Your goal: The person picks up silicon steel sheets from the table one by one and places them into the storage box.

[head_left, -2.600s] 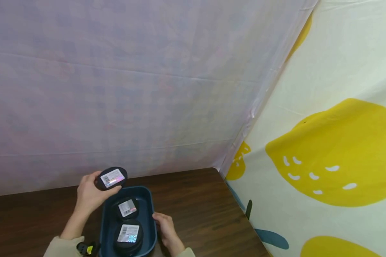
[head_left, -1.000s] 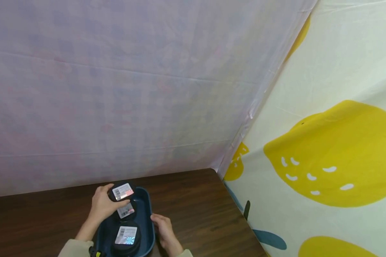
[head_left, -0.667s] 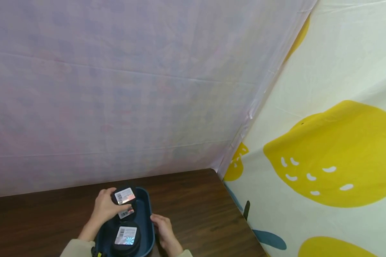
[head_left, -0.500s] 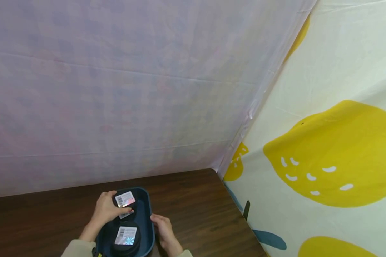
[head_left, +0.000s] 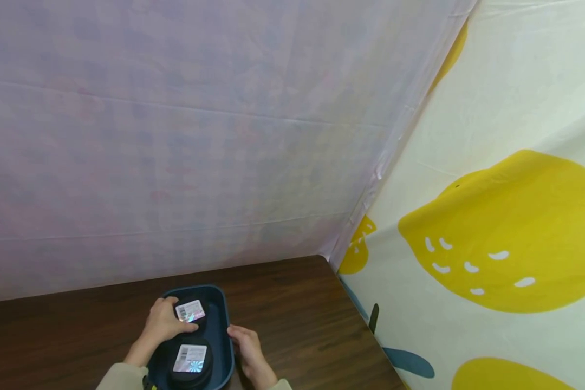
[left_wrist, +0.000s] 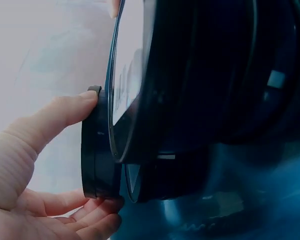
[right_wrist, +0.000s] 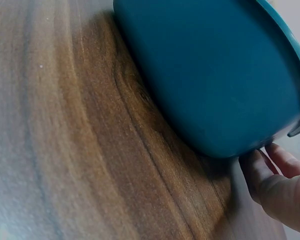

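Note:
My left hand [head_left: 162,324] grips a flat, round black container [head_left: 190,311] with a white barcode label, thumb and fingers on its sides. It sits low in the far half of a blue tray [head_left: 228,319], over the spot where another such container was seen, now hidden. In the left wrist view this held container [left_wrist: 96,150] is edge-on beside other dark round ones. A labelled black container [head_left: 190,358] stands in the tray's near half, apparently on another. My right hand [head_left: 249,352] holds the tray's right side; its fingers meet the outer wall in the right wrist view.
The tray stands on a dark wood-grain table [head_left: 292,314]. A pale checked cloth [head_left: 200,135] hangs behind the table, and a white cloth [head_left: 497,119] with yellow lemons hangs at the right. A black band with a yellow mark [head_left: 148,384] is on the left wrist.
My left hand has brought its container from above the tray's far left corner right and down, covering the far container. The right hand stays at the tray's side.

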`<state>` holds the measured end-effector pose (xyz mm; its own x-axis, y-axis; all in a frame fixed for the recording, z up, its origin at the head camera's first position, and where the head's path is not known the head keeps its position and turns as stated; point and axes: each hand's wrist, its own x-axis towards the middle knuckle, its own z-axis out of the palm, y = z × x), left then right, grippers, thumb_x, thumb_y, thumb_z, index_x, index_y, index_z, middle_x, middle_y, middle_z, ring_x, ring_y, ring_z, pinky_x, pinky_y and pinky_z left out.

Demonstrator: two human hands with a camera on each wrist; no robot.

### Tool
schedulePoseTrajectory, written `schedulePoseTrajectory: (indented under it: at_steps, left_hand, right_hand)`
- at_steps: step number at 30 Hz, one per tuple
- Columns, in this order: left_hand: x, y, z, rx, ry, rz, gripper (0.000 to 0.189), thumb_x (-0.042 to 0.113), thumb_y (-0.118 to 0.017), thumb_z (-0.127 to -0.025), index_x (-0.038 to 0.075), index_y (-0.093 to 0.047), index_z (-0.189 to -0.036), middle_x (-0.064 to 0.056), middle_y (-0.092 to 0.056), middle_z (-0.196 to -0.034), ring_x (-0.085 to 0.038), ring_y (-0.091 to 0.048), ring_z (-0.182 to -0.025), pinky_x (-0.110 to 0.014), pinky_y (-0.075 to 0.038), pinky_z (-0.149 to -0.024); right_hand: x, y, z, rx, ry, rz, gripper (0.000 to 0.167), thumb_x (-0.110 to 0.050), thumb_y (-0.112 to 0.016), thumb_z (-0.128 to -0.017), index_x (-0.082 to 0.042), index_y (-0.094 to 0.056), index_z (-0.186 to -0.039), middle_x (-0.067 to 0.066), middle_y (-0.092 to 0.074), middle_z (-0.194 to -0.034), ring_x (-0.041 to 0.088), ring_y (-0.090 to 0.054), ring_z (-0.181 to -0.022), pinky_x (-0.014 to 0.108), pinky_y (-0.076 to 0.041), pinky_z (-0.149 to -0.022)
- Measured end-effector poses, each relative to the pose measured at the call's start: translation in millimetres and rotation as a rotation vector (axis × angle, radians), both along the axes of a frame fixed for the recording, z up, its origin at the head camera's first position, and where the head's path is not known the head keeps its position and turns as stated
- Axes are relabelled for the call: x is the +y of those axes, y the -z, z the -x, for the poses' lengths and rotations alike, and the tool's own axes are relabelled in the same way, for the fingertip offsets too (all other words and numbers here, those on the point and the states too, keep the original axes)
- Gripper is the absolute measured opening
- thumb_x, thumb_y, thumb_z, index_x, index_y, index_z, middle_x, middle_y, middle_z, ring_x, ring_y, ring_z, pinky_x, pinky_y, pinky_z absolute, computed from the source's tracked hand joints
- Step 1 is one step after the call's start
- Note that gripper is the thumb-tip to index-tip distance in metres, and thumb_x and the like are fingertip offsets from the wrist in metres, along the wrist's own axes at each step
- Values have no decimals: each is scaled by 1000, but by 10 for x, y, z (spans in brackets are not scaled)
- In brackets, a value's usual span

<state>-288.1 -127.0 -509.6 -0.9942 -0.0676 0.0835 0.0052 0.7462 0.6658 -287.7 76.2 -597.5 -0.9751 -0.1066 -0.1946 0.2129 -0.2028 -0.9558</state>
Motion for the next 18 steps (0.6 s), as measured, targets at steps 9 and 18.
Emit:
schedulePoseTrajectory:
  at_steps: [9,18]
  left_hand:
    - [1,14,38,-52,-10,1,89,24,-89,-55,-23,-45,-116,-35,-48,-102,-40,-52,-87,-55,-45,-82]
    - [-15,22,51,-85,-4,18,87,24,-88,-56,-24,-45,-115,-34,-49,-99,-38,-53,-85,-54,-46,-79]
  right_hand:
    - [3,-10,1,3,-6,18,34,-14,-61,-84,10,-64,-108,8,-71,-91,10,-64,-76,23,-51,-69]
    - [-1,-6,4,7,-7,16,37,-15,-62,-83,11,-62,-110,11,-70,-95,11,-64,-80,25,-52,-73]
